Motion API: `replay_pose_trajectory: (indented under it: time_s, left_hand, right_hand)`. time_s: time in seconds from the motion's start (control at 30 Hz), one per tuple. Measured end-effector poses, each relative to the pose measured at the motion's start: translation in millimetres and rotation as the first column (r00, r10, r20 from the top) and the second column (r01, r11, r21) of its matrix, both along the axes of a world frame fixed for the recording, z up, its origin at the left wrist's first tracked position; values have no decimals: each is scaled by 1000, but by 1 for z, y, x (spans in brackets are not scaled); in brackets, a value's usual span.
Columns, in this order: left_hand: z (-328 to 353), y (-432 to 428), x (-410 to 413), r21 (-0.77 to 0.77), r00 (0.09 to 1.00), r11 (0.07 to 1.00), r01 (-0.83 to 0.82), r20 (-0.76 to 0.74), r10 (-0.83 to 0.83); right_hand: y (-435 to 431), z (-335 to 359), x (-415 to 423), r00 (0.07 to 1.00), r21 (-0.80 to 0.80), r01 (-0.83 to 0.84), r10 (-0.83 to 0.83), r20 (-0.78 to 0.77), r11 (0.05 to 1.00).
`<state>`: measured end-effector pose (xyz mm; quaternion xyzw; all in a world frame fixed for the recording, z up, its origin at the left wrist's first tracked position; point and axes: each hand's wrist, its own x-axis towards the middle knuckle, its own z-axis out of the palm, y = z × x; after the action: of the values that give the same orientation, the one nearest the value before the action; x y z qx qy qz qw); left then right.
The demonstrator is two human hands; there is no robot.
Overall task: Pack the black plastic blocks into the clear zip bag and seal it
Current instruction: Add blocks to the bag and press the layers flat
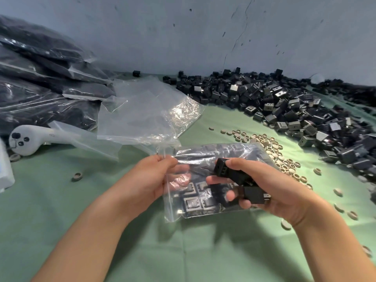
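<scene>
Over the green surface [61, 200], both hands work a bag.
Left hand [150, 180] pinches the clear zip bag [195, 202] mouth; right hand [270, 192] grips black blocks [234, 174].

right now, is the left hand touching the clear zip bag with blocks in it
Touching. The head view shows the left hand pinching the clear zip bag at its mouth, fingers visible through the plastic.

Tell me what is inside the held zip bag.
Black plastic blocks lie side by side inside the zip bag, seen through its film. The right hand, gripping two loose blocks, hides the bag's right part.
</scene>
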<state>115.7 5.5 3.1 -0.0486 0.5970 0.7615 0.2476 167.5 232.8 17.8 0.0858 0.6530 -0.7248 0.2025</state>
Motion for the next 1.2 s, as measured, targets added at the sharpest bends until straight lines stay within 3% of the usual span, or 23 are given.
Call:
replay_pose_trajectory:
  time_s: [0.2,0.37,0.53,0.8,1.0,1.2]
  left_hand:
    - [3,-2,2,36,1000,999,23,9,-24]
    - [4,-4,0,89,999,996,17,26,-19]
    - [5,-1,-1,147,998,988,44,30,-48]
    - [-2,5,-8,204,998,979,-15,69,1]
    - [-2,11,-8,283,995,959,33,80,-58]
    - [1,8,-7,237,993,970,57,84,-79]
  right_hand:
    - [10,3,7,945,-76,326,-327,-1,942]
    - [13,1,6,912,-80,403,-408,-49,912]
    - [4,1,-6,906,-30,399,-399,-143,917]
    - [-3,4,-23,920,227,308,-229,-316,924]
    - [-7,3,-30,927,232,268,-184,-328,935]
    - [-1,2,-33,915,229,298,-210,-344,926]
